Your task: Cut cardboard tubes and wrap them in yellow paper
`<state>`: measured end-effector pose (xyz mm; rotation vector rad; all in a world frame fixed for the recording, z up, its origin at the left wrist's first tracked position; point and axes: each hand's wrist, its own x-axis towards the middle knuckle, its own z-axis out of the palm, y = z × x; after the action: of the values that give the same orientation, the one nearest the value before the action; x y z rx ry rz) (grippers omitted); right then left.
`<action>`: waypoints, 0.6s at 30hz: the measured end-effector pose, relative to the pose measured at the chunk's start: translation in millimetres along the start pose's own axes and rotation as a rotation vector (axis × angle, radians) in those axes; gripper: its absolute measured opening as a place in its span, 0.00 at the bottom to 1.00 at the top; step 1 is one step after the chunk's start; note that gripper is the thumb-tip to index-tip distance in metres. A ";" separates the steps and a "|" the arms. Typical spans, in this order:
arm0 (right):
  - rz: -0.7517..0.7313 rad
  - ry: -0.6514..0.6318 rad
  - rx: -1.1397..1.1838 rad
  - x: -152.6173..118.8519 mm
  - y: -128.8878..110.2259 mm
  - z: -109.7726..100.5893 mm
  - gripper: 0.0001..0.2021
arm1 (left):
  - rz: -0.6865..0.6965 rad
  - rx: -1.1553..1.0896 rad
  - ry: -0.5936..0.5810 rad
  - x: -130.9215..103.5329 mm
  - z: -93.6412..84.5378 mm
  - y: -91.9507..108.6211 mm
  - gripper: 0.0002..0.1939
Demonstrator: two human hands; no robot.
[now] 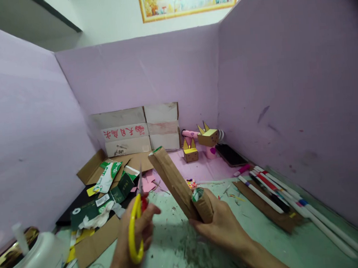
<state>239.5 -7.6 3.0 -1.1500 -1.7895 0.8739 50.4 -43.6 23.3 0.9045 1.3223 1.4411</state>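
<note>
My left hand (139, 228) is closed on the yellow-handled scissors (133, 235), whose blades point up and away. In my right hand (220, 225) are two brown cardboard tubes. The longer tube (172, 179) slants up to the left, with a green-edged end. The shorter tube (203, 205) sits against its lower end, and its open end shows a green and white lining. The scissors and the tubes are apart. Beyond the tubes stands a small box with yellow pointed ears (190, 153).
Cardboard scraps (97, 241) and a green box piece (121, 189) lie left, near a white round container (37, 258). Several markers (263, 195) and a phone (230, 155) lie right. A printed carton (125, 131) leans on the back wall, beside another eared box (208, 137).
</note>
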 end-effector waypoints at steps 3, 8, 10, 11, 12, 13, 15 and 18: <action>-0.049 -0.062 0.035 -5.1 0.3 6.2 0.12 | 0.073 -0.121 -0.033 -1.8 27.8 -14.0 0.31; -0.159 -0.119 0.088 -9.6 5.3 10.7 0.17 | 0.173 -0.240 -0.166 -5.0 38.4 -32.3 0.29; -0.209 -0.102 0.084 -10.4 7.0 12.9 0.22 | 0.151 -0.256 -0.163 -8.0 37.6 -33.1 0.28; -0.233 -0.085 0.078 -10.8 7.4 14.4 0.23 | 0.150 -0.250 -0.152 -9.4 37.4 -32.5 0.28; -0.248 -0.069 0.075 -11.3 7.3 16.1 0.24 | 0.152 -0.239 -0.140 -10.7 37.5 -31.5 0.27; -0.254 -0.061 0.077 -11.8 6.8 17.9 0.23 | 0.157 -0.225 -0.129 -11.7 37.9 -30.4 0.27; -0.240 -0.069 0.094 -12.9 4.5 20.7 0.21 | 0.168 -0.203 -0.122 -12.6 38.9 -28.5 0.26; -0.158 -0.112 0.111 -12.9 0.7 20.9 0.18 | 0.205 -0.144 -0.122 -11.0 36.6 -24.6 0.26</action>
<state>224.2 -22.0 -10.0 -0.8919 -1.8689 0.9462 92.1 -44.5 5.1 1.0376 1.0457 1.5887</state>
